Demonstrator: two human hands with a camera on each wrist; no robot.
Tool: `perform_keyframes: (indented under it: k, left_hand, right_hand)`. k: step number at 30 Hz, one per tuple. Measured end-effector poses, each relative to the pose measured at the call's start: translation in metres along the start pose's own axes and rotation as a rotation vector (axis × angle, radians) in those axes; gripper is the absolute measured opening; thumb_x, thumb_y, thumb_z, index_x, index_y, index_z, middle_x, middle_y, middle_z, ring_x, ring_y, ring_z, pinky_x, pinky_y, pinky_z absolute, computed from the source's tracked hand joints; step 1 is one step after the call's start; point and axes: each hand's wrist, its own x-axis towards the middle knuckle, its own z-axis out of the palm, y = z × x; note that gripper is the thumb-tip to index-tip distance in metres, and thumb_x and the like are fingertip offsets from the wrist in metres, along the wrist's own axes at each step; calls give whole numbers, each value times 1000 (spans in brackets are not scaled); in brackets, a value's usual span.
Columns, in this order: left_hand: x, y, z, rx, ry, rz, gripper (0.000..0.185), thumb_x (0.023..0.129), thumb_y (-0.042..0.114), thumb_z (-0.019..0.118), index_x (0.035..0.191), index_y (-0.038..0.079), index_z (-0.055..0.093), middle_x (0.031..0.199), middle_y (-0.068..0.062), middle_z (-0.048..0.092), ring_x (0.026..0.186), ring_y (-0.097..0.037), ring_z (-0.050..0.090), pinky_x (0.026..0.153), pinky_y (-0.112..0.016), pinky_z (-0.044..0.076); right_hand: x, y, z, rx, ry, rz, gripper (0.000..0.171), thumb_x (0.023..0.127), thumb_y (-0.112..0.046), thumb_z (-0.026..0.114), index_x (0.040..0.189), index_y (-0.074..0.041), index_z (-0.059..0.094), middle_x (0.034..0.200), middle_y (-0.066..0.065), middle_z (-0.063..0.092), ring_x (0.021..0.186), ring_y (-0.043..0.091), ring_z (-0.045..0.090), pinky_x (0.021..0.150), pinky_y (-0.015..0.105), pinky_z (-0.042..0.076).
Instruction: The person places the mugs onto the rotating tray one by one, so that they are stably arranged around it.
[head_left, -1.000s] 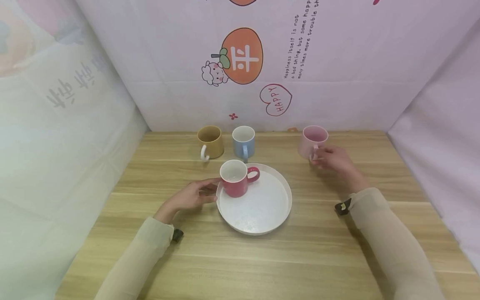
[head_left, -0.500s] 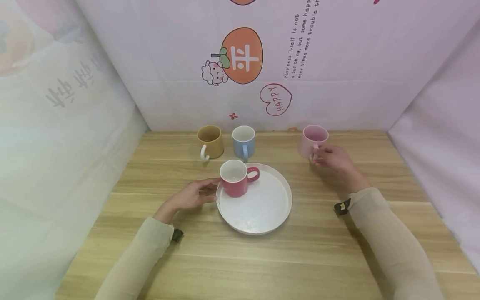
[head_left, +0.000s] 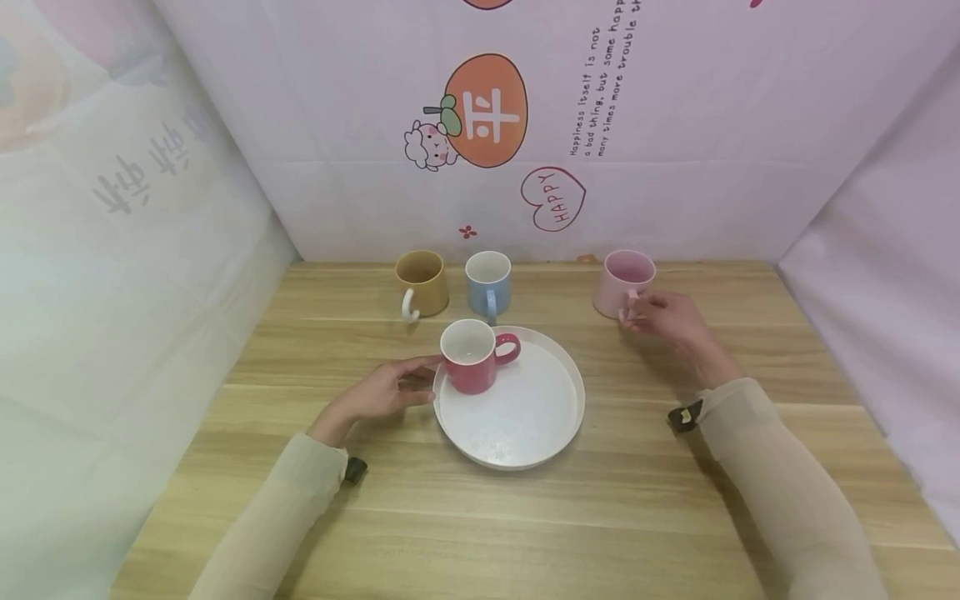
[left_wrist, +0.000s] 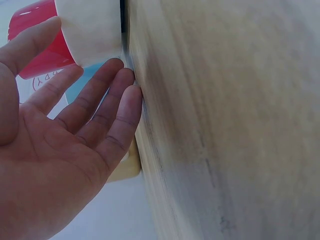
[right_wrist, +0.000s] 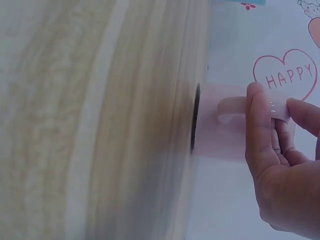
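Head view: right hand pinches the handle of the pale pink mug, which stands on the wooden table at 2 o'clock from the white tray; right wrist view confirms finger and thumb on the handle. Left hand lies loose and flat at the tray's 9 o'clock rim, holding nothing, beside the red mug on the tray. Step looks like the grasp. Next move likely calls for a firm hold, then lifting clear toward free tray space at 4 o'clock.

The far backdrop bears a red heart reading "HAPPY", an orange fruit with a white Chinese character, and slanted lines beginning "Happiness itself is not".
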Motion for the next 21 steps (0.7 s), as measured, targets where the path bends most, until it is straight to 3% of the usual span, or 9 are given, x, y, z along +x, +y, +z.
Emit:
perform_keyframes:
  k: [9,21]
  left_hand:
    - [1,-4,0,24,4,27,62,92,15,73,148,7,47,135,-17,63,122,-33,63,102,-41,55]
    - [0,-2,0,53,11,20,62,91,18,74,147,9,48,134,-15,64,121,-31,64,103,-43,54]
  right_hand:
    - [-11,-10,7,-18,-23,-45,44,101,-22,60,129,12,54,93,-5,73,85,4,71,82,23,61]
    - [-28,-22,18,-48,-74,-90,44,101,-26,60,125,11,56,94,-4,75,85,5,71,86,31,61]
